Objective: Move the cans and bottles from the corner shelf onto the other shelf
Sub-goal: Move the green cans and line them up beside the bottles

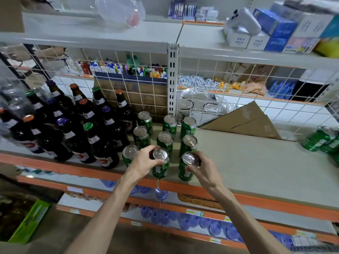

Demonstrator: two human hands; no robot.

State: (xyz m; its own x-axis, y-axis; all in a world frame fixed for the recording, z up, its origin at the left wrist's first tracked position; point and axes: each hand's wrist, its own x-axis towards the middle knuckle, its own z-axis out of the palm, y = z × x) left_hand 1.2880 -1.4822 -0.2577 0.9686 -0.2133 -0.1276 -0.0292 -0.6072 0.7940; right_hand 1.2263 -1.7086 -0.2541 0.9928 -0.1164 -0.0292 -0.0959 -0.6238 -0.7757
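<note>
Standing in rows right of the dark bottles (77, 136), the green cans (169, 124) are gripped at the near edge, presumably for easy reach. The left hand (144, 161) is curled round the middle can (161, 170), and the right hand (206, 171) round the right-hand can (184, 174); both cans are upright.

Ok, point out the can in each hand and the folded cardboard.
Left-hand can (161, 171): head view, green side.
Right-hand can (183, 174): head view, green side.
Folded cardboard (245, 122): head view, flat middle.
</note>
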